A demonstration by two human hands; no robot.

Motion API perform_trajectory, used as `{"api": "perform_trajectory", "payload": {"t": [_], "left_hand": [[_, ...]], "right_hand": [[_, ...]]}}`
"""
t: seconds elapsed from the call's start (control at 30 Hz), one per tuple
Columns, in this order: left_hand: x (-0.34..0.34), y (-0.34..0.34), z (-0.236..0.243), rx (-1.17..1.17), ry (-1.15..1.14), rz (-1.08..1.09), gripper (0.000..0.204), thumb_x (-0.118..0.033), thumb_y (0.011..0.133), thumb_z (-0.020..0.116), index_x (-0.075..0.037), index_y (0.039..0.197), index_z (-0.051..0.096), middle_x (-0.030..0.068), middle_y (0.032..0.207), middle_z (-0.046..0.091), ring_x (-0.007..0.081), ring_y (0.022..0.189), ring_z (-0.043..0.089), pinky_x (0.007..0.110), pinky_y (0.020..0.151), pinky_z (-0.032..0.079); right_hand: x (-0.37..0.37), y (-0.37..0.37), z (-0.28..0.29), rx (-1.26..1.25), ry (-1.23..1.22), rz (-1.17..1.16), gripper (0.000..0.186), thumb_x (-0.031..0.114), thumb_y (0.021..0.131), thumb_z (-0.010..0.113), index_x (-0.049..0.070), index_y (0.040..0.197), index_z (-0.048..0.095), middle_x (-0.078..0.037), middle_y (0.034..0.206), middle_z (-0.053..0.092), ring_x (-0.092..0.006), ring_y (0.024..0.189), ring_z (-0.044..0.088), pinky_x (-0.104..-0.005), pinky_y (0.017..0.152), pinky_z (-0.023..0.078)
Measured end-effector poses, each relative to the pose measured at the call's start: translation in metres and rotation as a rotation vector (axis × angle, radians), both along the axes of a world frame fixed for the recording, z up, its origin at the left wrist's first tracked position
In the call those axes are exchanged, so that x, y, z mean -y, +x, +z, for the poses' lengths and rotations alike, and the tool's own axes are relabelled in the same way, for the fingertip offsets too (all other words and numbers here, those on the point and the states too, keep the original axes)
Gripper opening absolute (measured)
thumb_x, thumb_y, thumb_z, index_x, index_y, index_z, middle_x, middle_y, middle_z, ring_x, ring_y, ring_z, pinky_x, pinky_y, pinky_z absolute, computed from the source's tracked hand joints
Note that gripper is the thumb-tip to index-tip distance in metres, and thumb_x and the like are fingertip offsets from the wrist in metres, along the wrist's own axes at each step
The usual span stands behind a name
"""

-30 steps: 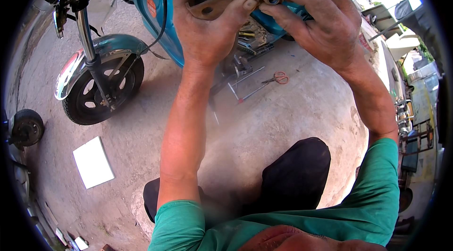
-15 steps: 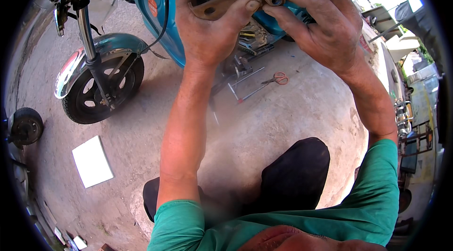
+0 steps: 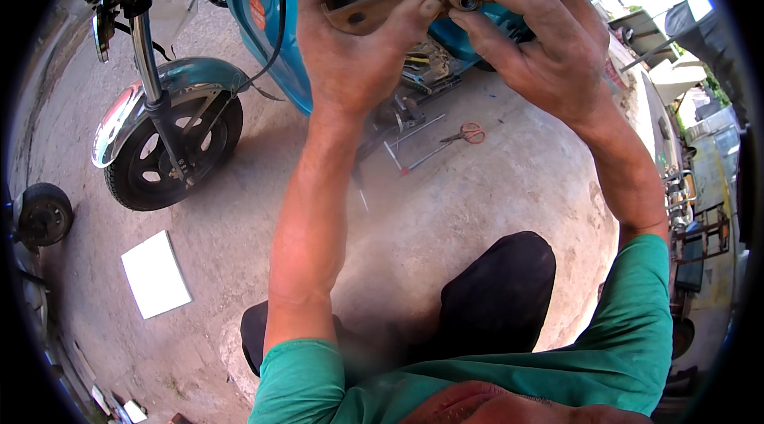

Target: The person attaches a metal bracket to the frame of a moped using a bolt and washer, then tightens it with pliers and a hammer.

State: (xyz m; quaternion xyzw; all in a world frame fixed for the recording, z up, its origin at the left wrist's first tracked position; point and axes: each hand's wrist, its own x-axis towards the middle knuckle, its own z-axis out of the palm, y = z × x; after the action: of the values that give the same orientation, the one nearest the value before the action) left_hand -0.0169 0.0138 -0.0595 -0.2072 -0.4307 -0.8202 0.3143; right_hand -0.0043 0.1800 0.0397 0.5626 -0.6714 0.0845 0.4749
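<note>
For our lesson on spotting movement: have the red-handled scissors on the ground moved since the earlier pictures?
No: judged against the front wheel, the scissors have shifted neither way.

Brown metal plate (image 3: 383, 7); dark-centred fitting (image 3: 469, 3); blue motorcycle bodywork (image 3: 253, 34); orange-handled scissors (image 3: 473, 133); white board (image 3: 157, 274); green shirt (image 3: 493, 382); black trousers (image 3: 501, 289).

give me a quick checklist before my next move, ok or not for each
1. Left hand grip on the rusty metal plate: ok, grasped.
2. Right hand grip on the small round metal fitting: ok, pinched at the fingertips.
3. Fitting seated against the plate: cannot tell, contact hidden.
4. Plate's left-end hole uncovered: ok, visible.
5. Ground clear of tools: not ok, orange-handled scissors lie there.
</note>
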Motion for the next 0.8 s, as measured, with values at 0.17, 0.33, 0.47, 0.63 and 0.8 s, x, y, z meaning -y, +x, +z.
{"api": "perform_trajectory", "payload": {"t": [0.17,0.33,0.47,0.63,0.8], "left_hand": [[0.000,0.003,0.001,0.049,-0.016,0.024,0.080,-0.021,0.075,0.093,0.008,0.134,0.049,0.0165,0.122,0.065,0.0223,0.109,0.065,0.035,0.096,0.054],[0.000,0.004,0.003,0.040,-0.005,0.006,0.079,-0.020,0.075,0.094,0.008,0.135,0.049,0.0167,0.122,0.065,0.0223,0.110,0.065,0.035,0.096,0.054],[0.001,0.005,0.003,0.047,0.008,-0.015,0.080,-0.021,0.075,0.094,0.008,0.134,0.049,0.0167,0.122,0.065,0.0221,0.110,0.065,0.035,0.096,0.054],[0.000,0.004,0.004,0.037,0.020,-0.006,0.083,-0.023,0.074,0.095,0.008,0.134,0.048,0.0169,0.123,0.064,0.0223,0.110,0.065,0.035,0.096,0.054],[-0.003,0.004,0.003,0.013,0.084,-0.057,0.084,-0.023,0.073,0.096,0.009,0.134,0.047,0.0169,0.124,0.064,0.0226,0.110,0.065,0.036,0.096,0.054]], "right_hand": [[0.000,0.002,0.000,-0.060,0.018,-0.062,0.033,0.002,0.070,0.087,0.007,0.100,0.073,-0.010,0.087,0.066,-0.0264,0.076,0.065,-0.0367,0.065,0.054],[-0.006,0.009,0.004,-0.023,0.114,-0.122,0.036,0.005,0.075,0.088,0.009,0.108,0.074,-0.008,0.098,0.070,-0.0220,0.087,0.069,-0.0321,0.071,0.057],[-0.007,0.007,0.004,-0.046,0.131,-0.137,0.039,0.013,0.077,0.091,0.008,0.112,0.073,-0.008,0.106,0.072,-0.0183,0.092,0.071,-0.0298,0.075,0.058],[-0.003,0.000,-0.004,-0.115,0.037,-0.083,0.034,0.002,0.072,0.086,0.010,0.102,0.074,-0.010,0.098,0.064,-0.0276,0.085,0.063,-0.0373,0.071,0.053],[0.000,0.004,-0.006,-0.037,-0.009,-0.094,0.033,0.001,0.073,0.085,0.010,0.102,0.073,-0.010,0.096,0.065,-0.0275,0.085,0.064,-0.0367,0.070,0.054]]}}
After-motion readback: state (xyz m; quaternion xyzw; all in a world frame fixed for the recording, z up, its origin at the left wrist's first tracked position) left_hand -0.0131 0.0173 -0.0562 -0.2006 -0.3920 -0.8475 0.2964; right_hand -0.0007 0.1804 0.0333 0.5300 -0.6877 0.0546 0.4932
